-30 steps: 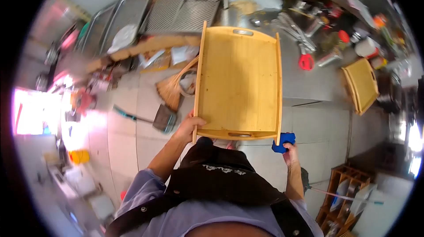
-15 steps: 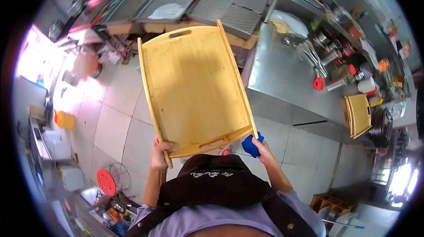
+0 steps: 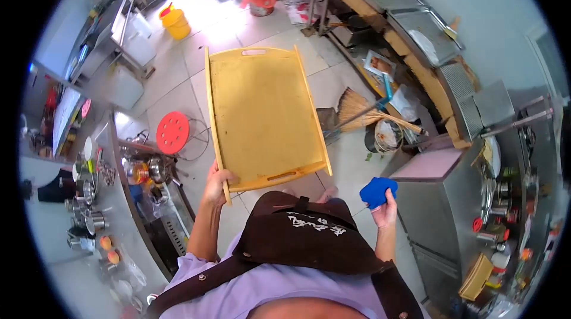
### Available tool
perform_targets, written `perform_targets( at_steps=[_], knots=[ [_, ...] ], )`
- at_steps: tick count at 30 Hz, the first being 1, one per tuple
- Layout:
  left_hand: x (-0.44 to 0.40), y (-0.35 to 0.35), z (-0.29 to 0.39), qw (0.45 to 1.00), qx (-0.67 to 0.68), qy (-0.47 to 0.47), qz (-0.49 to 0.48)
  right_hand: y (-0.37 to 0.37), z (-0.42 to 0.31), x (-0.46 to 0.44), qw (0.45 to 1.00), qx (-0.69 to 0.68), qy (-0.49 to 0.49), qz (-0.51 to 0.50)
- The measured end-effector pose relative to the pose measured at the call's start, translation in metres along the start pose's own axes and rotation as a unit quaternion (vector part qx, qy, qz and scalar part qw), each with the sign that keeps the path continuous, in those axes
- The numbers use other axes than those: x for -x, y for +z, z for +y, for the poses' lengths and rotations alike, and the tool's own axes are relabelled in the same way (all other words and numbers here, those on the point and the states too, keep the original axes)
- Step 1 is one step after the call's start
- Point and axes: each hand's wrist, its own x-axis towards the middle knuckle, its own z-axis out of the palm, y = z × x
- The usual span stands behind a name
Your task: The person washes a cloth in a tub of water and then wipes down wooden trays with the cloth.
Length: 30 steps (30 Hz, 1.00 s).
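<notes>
A wooden serving tray (image 3: 264,116) with raised side rails and slotted end handles hangs in front of my body, its inside facing me. My left hand (image 3: 217,185) grips its near left corner, thumb over the inner face. Off to the right, apart from the tray, my right hand (image 3: 385,209) is closed on a bunched blue cloth (image 3: 376,192). Over a light purple shirt I wear a dark apron (image 3: 303,233) with white lettering.
A red round stool (image 3: 173,133) stands left of the tray. To the right are a straw broom (image 3: 363,108) and a bin (image 3: 383,136). Steel counters (image 3: 431,218) line the right side. A yellow bucket (image 3: 175,22) and a red-lined bin (image 3: 260,0) stand farther back.
My view and body have turned left, toward the bright doorway. My right hand, with the blue cloth, has moved away from the tray's right corner. The left hand still holds the tray.
</notes>
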Motion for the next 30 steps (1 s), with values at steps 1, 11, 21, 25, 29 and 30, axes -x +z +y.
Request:
perform_targets(
  at_steps=[1,11,21,25,29,30],
  knots=[
    [-0.002,-0.013,0.005,1.0,0.005,0.003,0.021,0.012,0.001,-0.008,1.0,0.003,-0.012,-0.022],
    [-0.102,-0.081,0.034,0.996,0.053,0.004,0.074,0.158,0.017,-0.17,0.983,-0.103,0.088,-0.123],
    [-0.3,-0.092,0.172,0.998,0.045,-0.003,0.033,0.399,0.021,-0.41,0.961,0.076,0.036,-0.265],
    [-0.368,-0.085,0.225,0.997,0.061,0.001,0.052,0.563,0.029,-0.455,0.897,0.305,-0.03,-0.32],
    [-0.445,-0.096,0.259,0.995,0.085,-0.007,0.044,0.69,0.088,-0.48,0.639,0.519,-0.287,-0.49],
    [-0.468,-0.101,0.269,0.996,0.083,-0.012,0.036,0.718,0.105,-0.482,0.553,0.494,-0.409,-0.532]
  ],
)
